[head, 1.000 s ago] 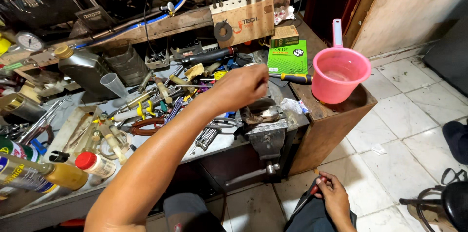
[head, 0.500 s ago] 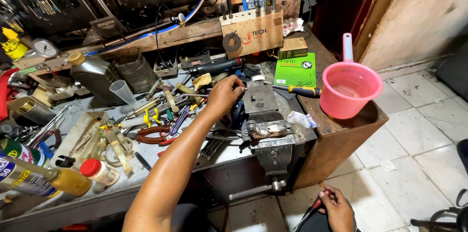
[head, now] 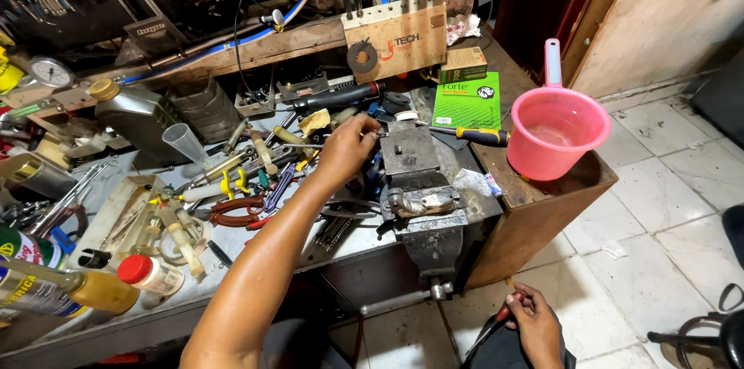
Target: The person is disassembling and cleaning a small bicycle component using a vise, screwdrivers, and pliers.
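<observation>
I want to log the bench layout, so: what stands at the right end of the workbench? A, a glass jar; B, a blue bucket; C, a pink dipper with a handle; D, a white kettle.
C: a pink dipper with an upright handle stands there.

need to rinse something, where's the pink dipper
The pink dipper stands at the right end of the workbench, on the wooden corner, right of the bench vise and beside the yellow-handled screwdriver.
</observation>
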